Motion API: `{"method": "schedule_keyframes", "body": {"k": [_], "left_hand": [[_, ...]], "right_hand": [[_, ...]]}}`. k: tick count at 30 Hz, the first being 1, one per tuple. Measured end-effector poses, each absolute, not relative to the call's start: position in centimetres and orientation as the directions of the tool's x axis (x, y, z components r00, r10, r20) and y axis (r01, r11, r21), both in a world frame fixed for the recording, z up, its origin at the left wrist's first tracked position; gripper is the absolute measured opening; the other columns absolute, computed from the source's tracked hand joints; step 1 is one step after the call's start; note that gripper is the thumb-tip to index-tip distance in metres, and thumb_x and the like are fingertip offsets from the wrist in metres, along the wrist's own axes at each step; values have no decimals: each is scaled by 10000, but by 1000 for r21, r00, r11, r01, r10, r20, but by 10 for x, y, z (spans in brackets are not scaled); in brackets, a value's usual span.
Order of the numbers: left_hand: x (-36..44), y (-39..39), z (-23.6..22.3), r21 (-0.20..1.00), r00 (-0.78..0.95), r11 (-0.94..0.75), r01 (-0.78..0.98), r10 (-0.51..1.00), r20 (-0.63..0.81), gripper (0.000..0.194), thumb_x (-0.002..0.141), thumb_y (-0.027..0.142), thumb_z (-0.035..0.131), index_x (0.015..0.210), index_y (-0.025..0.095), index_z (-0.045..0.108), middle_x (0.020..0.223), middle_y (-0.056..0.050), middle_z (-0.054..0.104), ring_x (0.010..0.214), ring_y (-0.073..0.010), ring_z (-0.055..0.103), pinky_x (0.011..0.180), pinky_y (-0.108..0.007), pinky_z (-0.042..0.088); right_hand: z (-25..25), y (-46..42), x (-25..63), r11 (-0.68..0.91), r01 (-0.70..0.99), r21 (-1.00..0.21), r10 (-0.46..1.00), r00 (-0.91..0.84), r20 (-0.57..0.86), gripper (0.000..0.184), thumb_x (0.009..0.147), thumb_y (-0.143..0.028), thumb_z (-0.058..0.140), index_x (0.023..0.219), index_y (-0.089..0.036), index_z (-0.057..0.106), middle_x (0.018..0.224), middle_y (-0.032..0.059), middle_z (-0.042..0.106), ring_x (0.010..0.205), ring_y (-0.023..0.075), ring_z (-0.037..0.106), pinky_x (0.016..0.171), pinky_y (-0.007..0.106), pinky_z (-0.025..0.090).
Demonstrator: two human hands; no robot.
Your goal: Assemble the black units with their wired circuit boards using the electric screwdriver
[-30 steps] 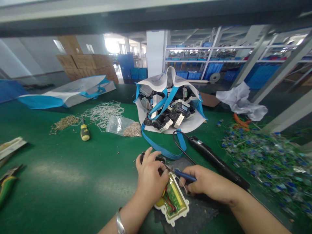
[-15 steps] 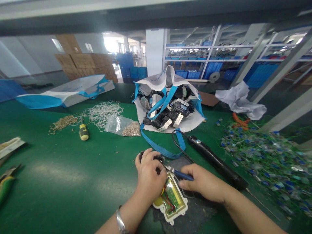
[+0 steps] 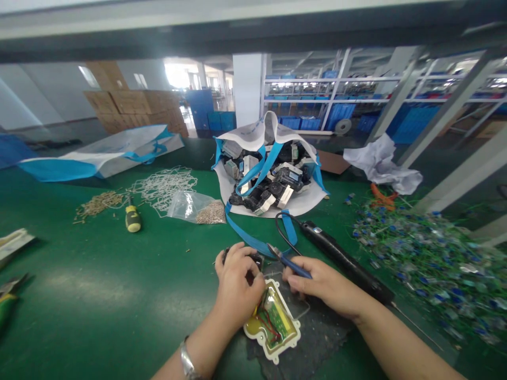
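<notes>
My left hand [image 3: 237, 287] is closed around a black part [image 3: 258, 259], most of which its fingers hide. Just below it lies an opened meter housing [image 3: 295, 333] with a white rim, a green circuit board and red and black wires under a clear yellowish layer. Blue-handled cutting pliers [image 3: 295, 265] are gripped in my right hand [image 3: 317, 282]. Their jaws point up and left, apart from the housing and near a blue bag strap. A thin grey cord runs beside the housing, over a dark mat [image 3: 317, 343].
A white bag [image 3: 293, 205] full of black meters stands ahead. Rightward lie a black electric screwdriver [image 3: 344, 258] and a heap of green wire seals [image 3: 431, 264]. Leftward are a yellow screwdriver [image 3: 133, 219], a packet of small screws [image 3: 209, 212], white wires [image 3: 162, 184] and green-handled pliers [image 3: 8, 301].
The pliers have drawn up and away from beside my left fingers and the housing edge, and their jaws now show freely. My left hand keeps its grip; the whole view has shifted slightly.
</notes>
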State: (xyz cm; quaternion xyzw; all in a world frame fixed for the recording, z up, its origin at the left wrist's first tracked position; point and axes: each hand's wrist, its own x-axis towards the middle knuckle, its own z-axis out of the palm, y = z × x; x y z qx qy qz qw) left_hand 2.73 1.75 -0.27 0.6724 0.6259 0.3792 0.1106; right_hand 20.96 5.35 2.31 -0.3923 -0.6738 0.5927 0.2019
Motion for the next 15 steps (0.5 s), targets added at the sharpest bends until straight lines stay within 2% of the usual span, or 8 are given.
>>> {"method": "schedule_keyframes", "body": {"k": [2, 4, 6, 8, 11, 13, 15], "left_hand": [[23, 16, 2, 609, -86, -216, 763, 900, 427, 82, 698, 169, 510, 647, 197, 567, 967, -24, 601, 1064, -240, 436, 950, -499, 142], [21, 13, 9, 613, -71, -272, 742, 877, 475, 120, 750, 259, 501, 760, 213, 612, 965, -38, 603, 1016, -239, 461, 927, -477, 201], [21, 9, 17, 676, -24, -334, 657, 886, 462, 197, 770, 338, 492, 817, 202, 626, 918, -51, 610, 926, -228, 498, 852, -409, 312], [25, 4, 25, 795, 4, -326, 511, 926, 378, 263, 785, 383, 464, 791, 174, 625, 822, -50, 610, 815, -201, 525, 746, -333, 386], [29, -1, 35, 940, -45, -176, 293, 979, 198, 301, 791, 394, 449, 722, 145, 603, 698, -26, 589, 680, -158, 527, 620, -250, 411], [23, 0, 41, 980, -150, -93, 179, 981, 120, 300, 777, 401, 467, 686, 140, 583, 627, -8, 577, 610, -135, 517, 579, -225, 410], [6, 6, 48, 995, -287, -59, 79, 955, 79, 295, 749, 413, 494, 668, 138, 565, 576, 0, 569, 547, -119, 506, 536, -213, 407]], "right_hand": [[33, 48, 206, 142, 327, -934, 795, -600, -89, 325, 722, -413, 552, 899, -141, 526, 805, 28, 502, 724, 166, 485, 645, 269, 394], [43, 37, 199, 297, 377, -877, 805, -593, 18, 292, 714, -312, 568, 958, -156, 529, 916, 39, 492, 855, 186, 479, 767, 292, 387], [50, 23, 191, 431, 448, -783, 801, -589, 104, 270, 702, -205, 570, 968, -174, 532, 1002, 47, 472, 953, 196, 446, 860, 311, 350], [52, 9, 184, 523, 522, -674, 797, -580, 169, 265, 695, -157, 575, 956, -182, 535, 1055, 57, 458, 1004, 211, 417, 900, 340, 323], [49, -2, 179, 594, 538, -597, 771, -593, 232, 371, 681, -263, 654, 1012, -173, 514, 1150, 92, 424, 1079, 255, 371, 930, 385, 302], [47, 1, 182, 609, 497, -618, 761, -586, 279, 482, 687, -364, 662, 1085, -169, 473, 1226, 114, 371, 1135, 270, 326, 950, 395, 288], [43, 8, 187, 585, 483, -652, 791, -517, 327, 437, 749, -379, 594, 1107, -174, 448, 1247, 117, 358, 1155, 257, 316, 958, 392, 285]]}}
